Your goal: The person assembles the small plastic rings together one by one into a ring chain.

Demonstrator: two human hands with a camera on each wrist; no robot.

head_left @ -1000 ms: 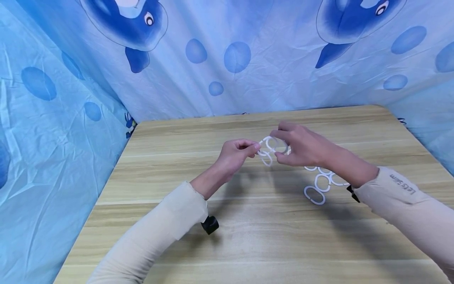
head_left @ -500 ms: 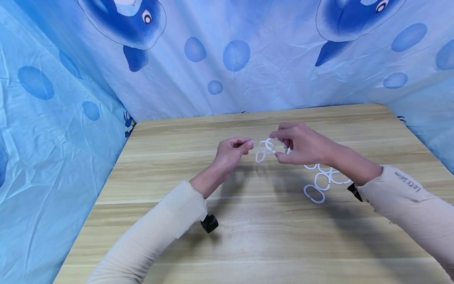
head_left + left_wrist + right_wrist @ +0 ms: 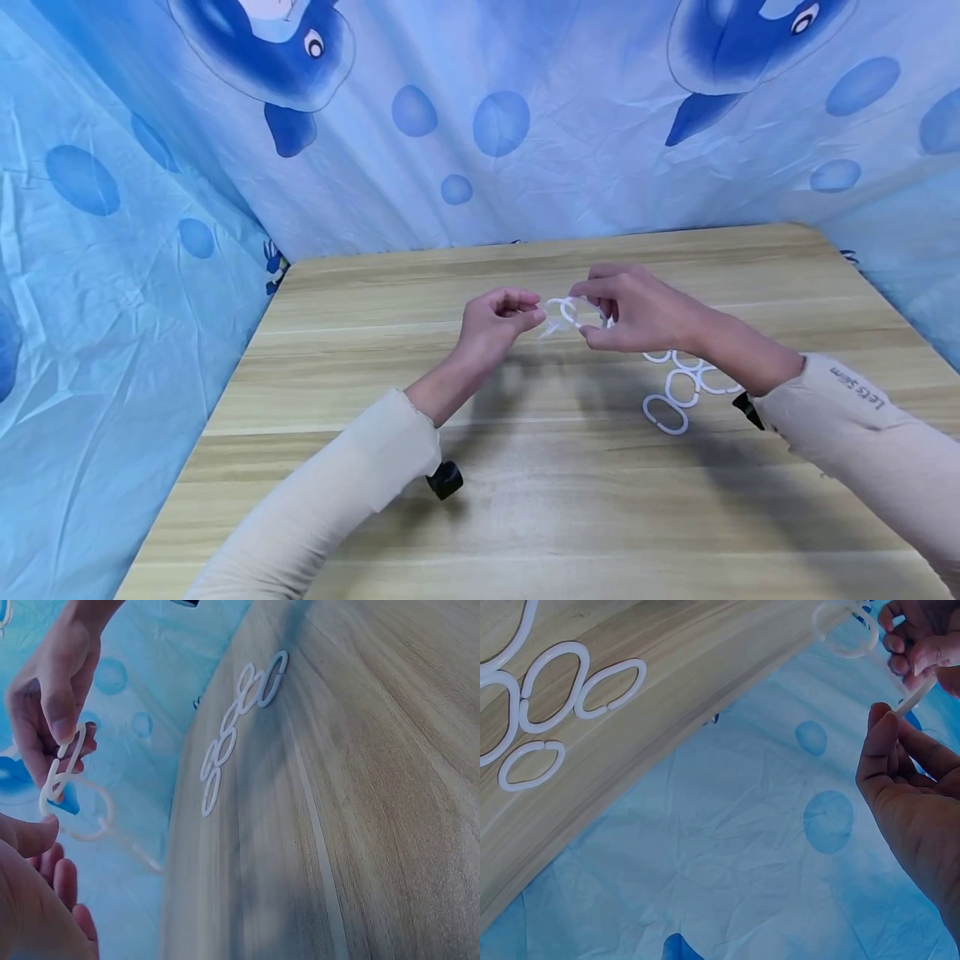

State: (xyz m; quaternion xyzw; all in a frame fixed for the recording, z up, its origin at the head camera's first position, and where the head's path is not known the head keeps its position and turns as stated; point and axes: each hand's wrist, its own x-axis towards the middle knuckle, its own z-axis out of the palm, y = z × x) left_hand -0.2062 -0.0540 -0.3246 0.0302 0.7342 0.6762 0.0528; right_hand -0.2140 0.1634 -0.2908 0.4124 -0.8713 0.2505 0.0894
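Note:
My right hand (image 3: 633, 308) pinches a white oval plastic link (image 3: 79, 742) between thumb and fingertips above the table. From it hangs a short chain of similar white links; one linked ring (image 3: 110, 810) shows beside the left thumb in the left wrist view, with a blurred one below. The left hand (image 3: 489, 323) is just left of the chain, its thumb and fingers slightly apart. Its thumb tip overlaps the hanging links in the left wrist view. In the right wrist view a blurred ring (image 3: 847, 654) dangles near the left fingers.
Several more white links (image 3: 664, 414) lie in a cluster on the wooden table (image 3: 525, 500), below and beside the right forearm. A blue curtain (image 3: 450, 125) with printed dolphins stands behind the table's far edge. Black wrist cameras (image 3: 446, 480) sit under the sleeves.
The left hand has released the chain it pinched a second ago, drawn back left and come close again. The freed links swing below the right hand, which stays nearly still.

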